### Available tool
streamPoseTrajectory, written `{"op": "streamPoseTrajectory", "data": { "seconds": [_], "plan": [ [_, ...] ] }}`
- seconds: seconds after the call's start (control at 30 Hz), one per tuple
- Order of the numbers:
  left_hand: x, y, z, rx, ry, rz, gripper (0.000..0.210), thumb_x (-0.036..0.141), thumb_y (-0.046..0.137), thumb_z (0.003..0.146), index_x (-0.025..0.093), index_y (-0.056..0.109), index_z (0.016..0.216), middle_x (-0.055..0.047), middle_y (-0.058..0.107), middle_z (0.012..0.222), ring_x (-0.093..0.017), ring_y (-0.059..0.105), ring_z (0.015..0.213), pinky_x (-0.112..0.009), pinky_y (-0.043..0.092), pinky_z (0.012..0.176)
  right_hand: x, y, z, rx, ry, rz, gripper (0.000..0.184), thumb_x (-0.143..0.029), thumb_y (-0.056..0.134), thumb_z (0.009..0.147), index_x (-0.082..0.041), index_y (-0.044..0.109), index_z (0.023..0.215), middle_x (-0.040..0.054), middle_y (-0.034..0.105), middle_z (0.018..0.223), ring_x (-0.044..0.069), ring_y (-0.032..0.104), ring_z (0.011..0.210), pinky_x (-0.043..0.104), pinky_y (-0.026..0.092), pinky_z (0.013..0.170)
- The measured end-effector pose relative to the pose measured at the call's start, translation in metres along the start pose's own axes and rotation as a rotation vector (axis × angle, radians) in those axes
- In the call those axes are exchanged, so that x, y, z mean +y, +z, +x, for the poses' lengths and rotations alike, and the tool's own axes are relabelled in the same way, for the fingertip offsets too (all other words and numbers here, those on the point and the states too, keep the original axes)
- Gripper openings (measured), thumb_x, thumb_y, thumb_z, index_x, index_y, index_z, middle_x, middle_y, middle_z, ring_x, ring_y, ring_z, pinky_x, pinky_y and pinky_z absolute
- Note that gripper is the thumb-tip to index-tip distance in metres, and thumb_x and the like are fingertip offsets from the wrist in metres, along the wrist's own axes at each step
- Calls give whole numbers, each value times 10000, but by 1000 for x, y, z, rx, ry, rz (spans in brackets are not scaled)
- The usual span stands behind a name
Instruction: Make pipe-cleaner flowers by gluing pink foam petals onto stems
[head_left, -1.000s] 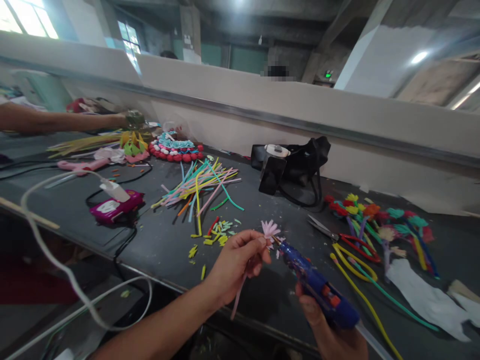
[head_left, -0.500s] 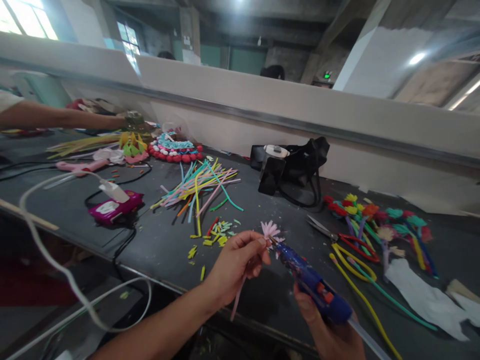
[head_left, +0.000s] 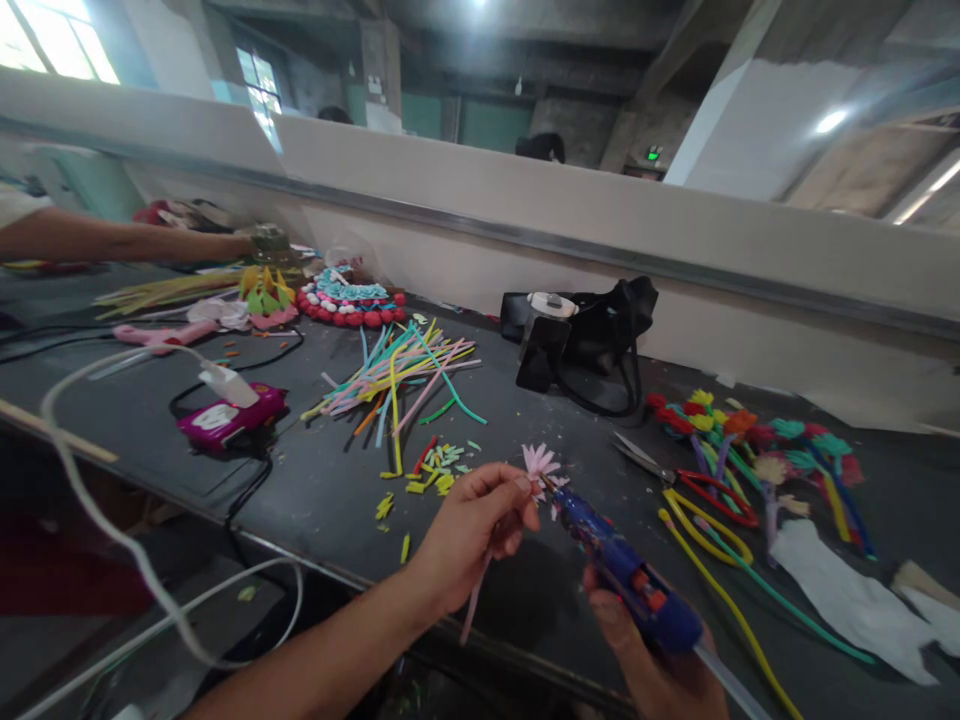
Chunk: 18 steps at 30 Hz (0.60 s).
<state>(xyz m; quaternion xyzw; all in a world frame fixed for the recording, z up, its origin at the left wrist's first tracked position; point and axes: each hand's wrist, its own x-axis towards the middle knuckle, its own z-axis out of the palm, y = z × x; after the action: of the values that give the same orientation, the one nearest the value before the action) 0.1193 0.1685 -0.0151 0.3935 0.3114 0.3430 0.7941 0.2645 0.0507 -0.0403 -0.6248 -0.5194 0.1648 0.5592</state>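
Observation:
Between its thumb and fingers, my left hand (head_left: 480, 525) pinches a pink pipe-cleaner flower (head_left: 540, 465), whose petals spread above the fingertips. A pink stem (head_left: 474, 600) hangs below that hand. My right hand (head_left: 652, 650) is wrapped round a blue hot glue gun (head_left: 622, 565), with a clear glue stick (head_left: 731, 680) sticking out of its back end. The gun's nozzle meets the flower near its base; whether glue is coming out cannot be made out. Short cut pieces (head_left: 442, 465) in green and yellow lie just beyond my left hand.
Pipe cleaners (head_left: 405, 370) lie piled mid-table. Red-handled scissors (head_left: 690, 480), finished flowers (head_left: 750, 430) and white paper (head_left: 847, 590) are at the right. A black bag (head_left: 607, 330) rests by the partition. A purple power strip (head_left: 232, 415) with cables and another person's arm (head_left: 127, 235) are at the left.
Hardly anything differs. Both hands stay in place with the nozzle at the flower; my right hand and the glue gun have shifted very slightly.

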Motion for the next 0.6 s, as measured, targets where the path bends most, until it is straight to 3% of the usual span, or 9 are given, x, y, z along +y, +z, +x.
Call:
{"op": "streamPoseTrajectory", "data": {
  "seconds": [0.1, 0.23, 0.37, 0.53, 0.6],
  "plan": [
    [-1, -1, 1, -8, 4, -7, 223, 365, 672, 805, 155, 602, 825, 13, 607, 631, -32, 438, 408, -164, 227, 395, -4, 0, -1, 23, -19, 9, 319, -519, 665, 790, -205, 712, 816, 45, 715, 703, 179, 668, 600, 233, 528, 558],
    [-1, -2, 1, -14, 24, -17, 192, 335, 654, 824, 154, 592, 816, 13, 606, 640, -29, 437, 410, -163, 233, 400, -6, -2, -3, -9, -83, -30, 407, -628, 634, 768, -231, 717, 785, 46, 708, 699, 198, 671, 612, 260, 532, 569],
    [-3, -3, 3, -10, 20, -37, 185, 326, 653, 828, 147, 608, 832, 11, 604, 640, -29, 437, 412, -163, 228, 401, 6, -6, -3, 31, -145, -110, 473, -684, 564, 791, -231, 698, 815, 62, 716, 752, 219, 683, 657, 291, 540, 600],
    [-2, -5, 6, -17, 20, -107, 177, 305, 661, 817, 132, 625, 813, 11, 592, 606, -28, 416, 385, -166, 212, 384, 34, -22, 14, 218, -291, -482, 431, -552, 635, 808, -183, 616, 1030, 107, 720, 871, 254, 690, 770, 340, 528, 701],
    [-2, -5, 7, -26, 27, -131, 171, 295, 659, 814, 127, 630, 806, 10, 589, 594, -29, 405, 373, -169, 213, 378, 44, -32, 26, 153, -347, -662, 361, -507, 638, 817, -190, 578, 979, 93, 686, 830, 239, 663, 729, 329, 501, 666]
  ]
}}
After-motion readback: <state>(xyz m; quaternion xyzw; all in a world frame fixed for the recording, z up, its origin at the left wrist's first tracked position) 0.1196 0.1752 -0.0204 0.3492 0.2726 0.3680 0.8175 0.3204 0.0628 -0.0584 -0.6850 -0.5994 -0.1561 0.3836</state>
